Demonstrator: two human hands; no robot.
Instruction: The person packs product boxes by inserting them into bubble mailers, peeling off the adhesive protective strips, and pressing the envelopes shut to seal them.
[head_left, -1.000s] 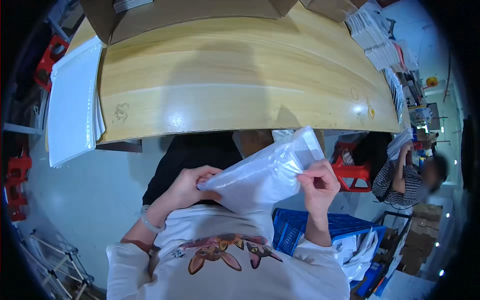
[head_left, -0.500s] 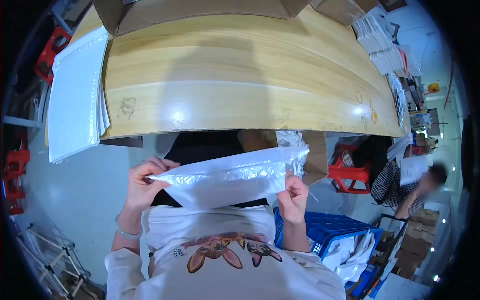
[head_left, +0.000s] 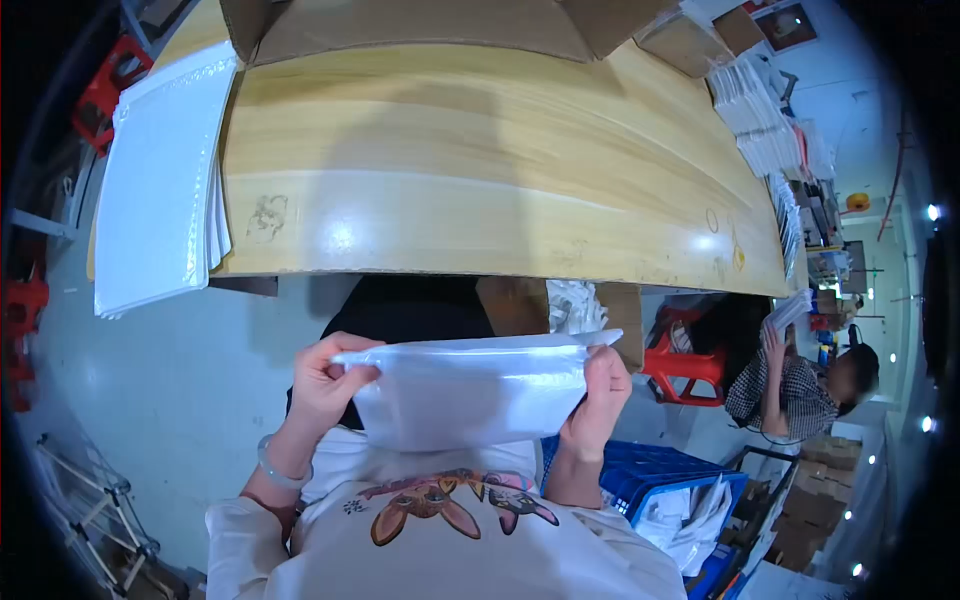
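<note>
A white bubble mailer (head_left: 470,400) is stretched level in front of my waist, its upper edge pulled fairly straight. My left hand (head_left: 332,382) pinches its left corner between thumb and fingers. At the other end, my right hand (head_left: 598,395) is closed on the right upper corner. Whether anything lies inside the mailer cannot be seen. Further off to the left, a stack of similar white mailers (head_left: 165,190) rests on the wooden table (head_left: 400,220) and overhangs its front edge.
An open cardboard box (head_left: 420,28) stands at the table's back. White packets (head_left: 755,115) are piled along the right end. A blue crate (head_left: 640,475) holding white bags is beside my right arm. A red stool (head_left: 683,370) and a seated person (head_left: 790,395) holding papers are to the right.
Both hands and the mailer have come down and a little to the right. The mailer's top edge is straighter and more level. My view has shifted slightly; the other person has changed posture.
</note>
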